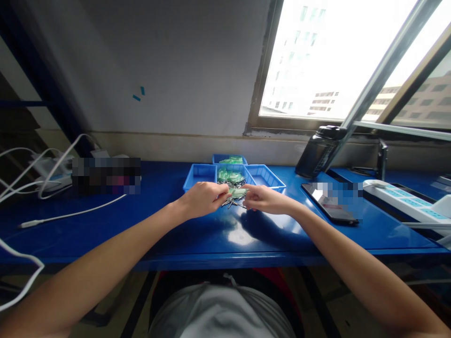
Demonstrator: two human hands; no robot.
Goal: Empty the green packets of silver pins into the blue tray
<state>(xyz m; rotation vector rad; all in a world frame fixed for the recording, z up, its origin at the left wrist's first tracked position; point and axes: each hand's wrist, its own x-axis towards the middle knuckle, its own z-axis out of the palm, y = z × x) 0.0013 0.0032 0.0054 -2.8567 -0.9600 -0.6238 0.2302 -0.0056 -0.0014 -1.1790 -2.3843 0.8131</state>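
Note:
My left hand (204,198) and my right hand (269,199) face each other just in front of several blue bins. Stretched between their pinched fingers is a small clear plastic bag (239,193) with a green tint. Under the bag lies a loose heap of thin metal pieces (232,203), like screws or pins, too small to name surely. Behind it, the middle blue bin (248,176) holds green plastic bags (230,176) and more metal pieces. My fingertips partly cover the bag's ends.
Blue trays flank the middle bin at left (200,174) and right (271,178); another bin (219,158) with green bags stands behind. A black bottle (319,152), a phone (329,204) and a power strip (405,199) are at right. White cables (81,213) cross the left side.

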